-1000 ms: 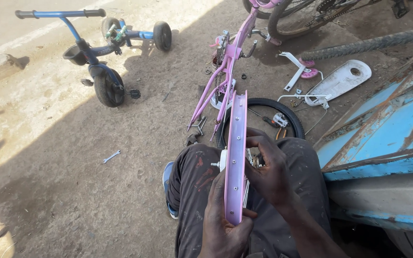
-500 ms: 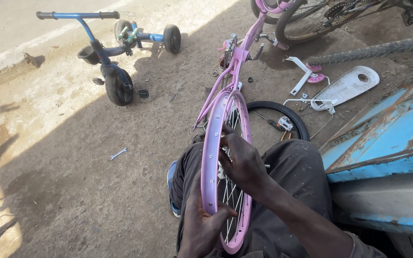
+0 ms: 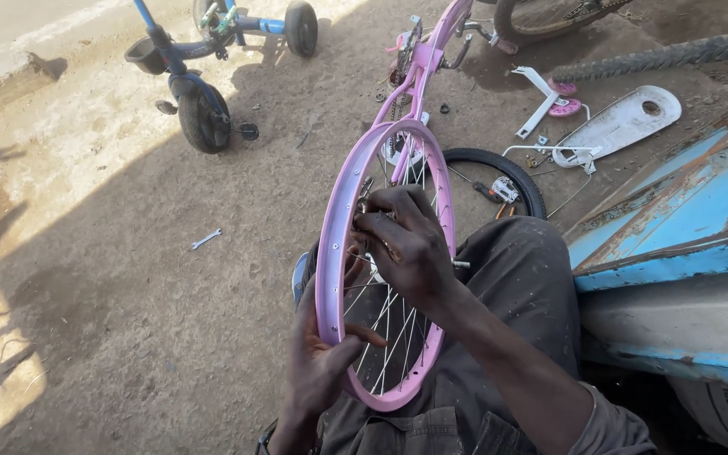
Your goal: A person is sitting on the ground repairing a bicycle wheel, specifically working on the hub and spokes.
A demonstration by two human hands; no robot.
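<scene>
Right hand [image 3: 406, 248] fingers pinched on the spokes inside the pink wheel rim [image 3: 330, 253]; left hand [image 3: 322, 358] grips the rim's lower edge, thumb over it. Rim is smooth painted metal with thin wire spokes, held upright over the lap. One black rubber tyre [image 3: 499, 173] behind, one wrench [image 3: 206, 239] on dirt, one blue tricycle [image 3: 204, 80].

The pink spoked metal wheel rim [image 3: 330, 253], edge-on a second ago, now faces more openly, showing its spokes. The right hand [image 3: 406, 244] now reaches inside among them, and the left hand [image 3: 322, 362] now grips the rim's near left edge.
</scene>
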